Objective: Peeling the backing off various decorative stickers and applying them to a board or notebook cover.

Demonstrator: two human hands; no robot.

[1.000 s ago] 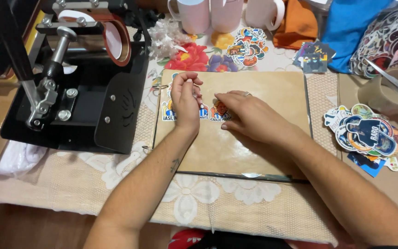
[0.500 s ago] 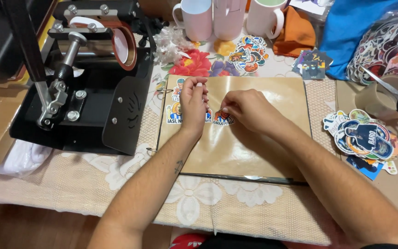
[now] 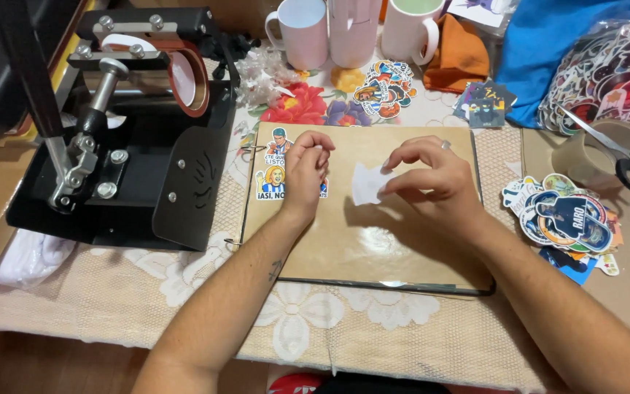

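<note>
Both hands [image 3: 308, 171] higher, backing paper [image 3: 368, 182] lifted.

Two bare forearms reach forward, close together. The left hand [image 3: 306, 169] curls, fingers bent downward. The right hand [image 3: 428, 175] pinches thumb and forefinger together, apparently with a ring on one finger.

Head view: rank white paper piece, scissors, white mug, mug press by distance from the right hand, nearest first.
From the right hand:
1. White paper piece, pinched at its fingertips, over the brown board.
2. Scissors, to the right, on the tape roll.
3. White mug, back left, top edge.
4. Mug press, far left.
</note>
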